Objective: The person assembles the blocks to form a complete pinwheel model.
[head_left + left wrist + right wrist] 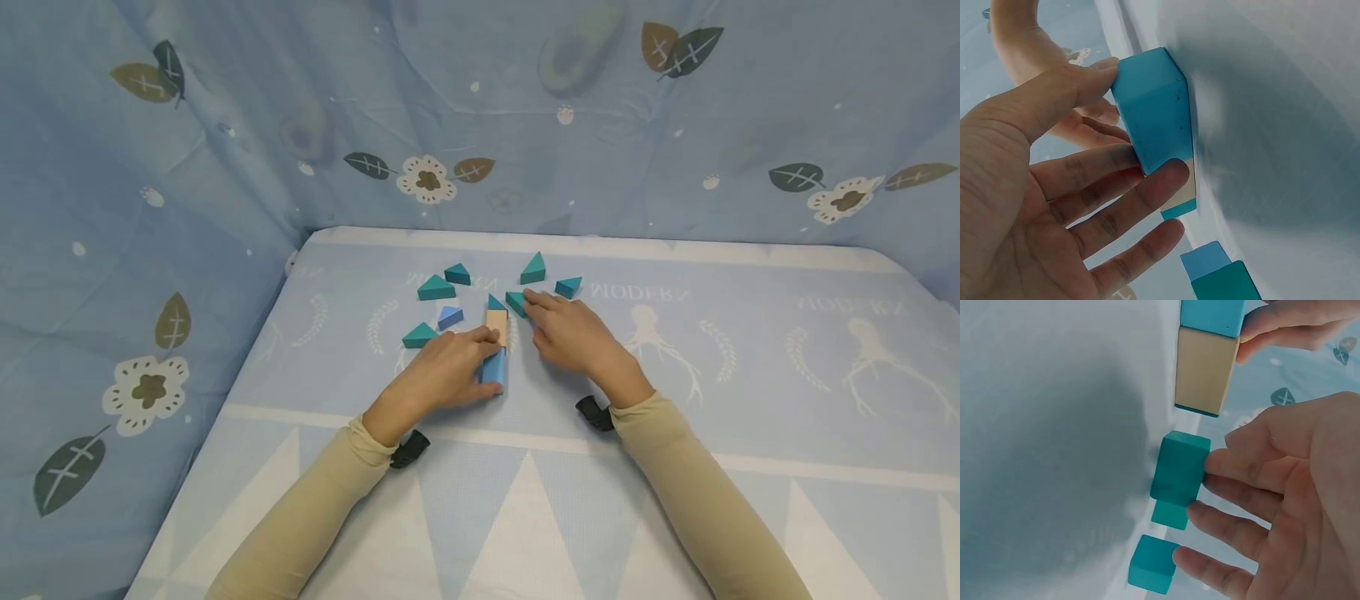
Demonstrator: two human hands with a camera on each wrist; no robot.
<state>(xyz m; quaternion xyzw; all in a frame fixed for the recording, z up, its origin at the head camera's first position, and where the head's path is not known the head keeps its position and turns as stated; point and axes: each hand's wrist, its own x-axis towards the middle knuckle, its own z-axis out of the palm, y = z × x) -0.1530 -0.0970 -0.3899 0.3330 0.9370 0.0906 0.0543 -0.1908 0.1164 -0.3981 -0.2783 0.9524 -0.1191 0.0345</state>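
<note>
A row on the table runs away from me: a light blue block (492, 368), a plain wooden block (497, 320) and a small teal triangular block (494, 303) at the far end. My left hand (450, 368) pinches the light blue block, thumb at its near end and index finger by the wooden one. In the left wrist view, the other fingers stretch out beside it. Just right of the row's tip, my right hand (572, 333) touches a green triangular block (514, 302) with its extended fingertips. Its thumb stands apart from that block in the right wrist view.
Left of the row lie green triangular blocks (436, 288) (419, 336), a teal one (457, 274) and a blue one (450, 317). Beyond the right hand are a green block (533, 269) and a teal block (568, 287). A patterned curtain (480, 108) hangs behind the table.
</note>
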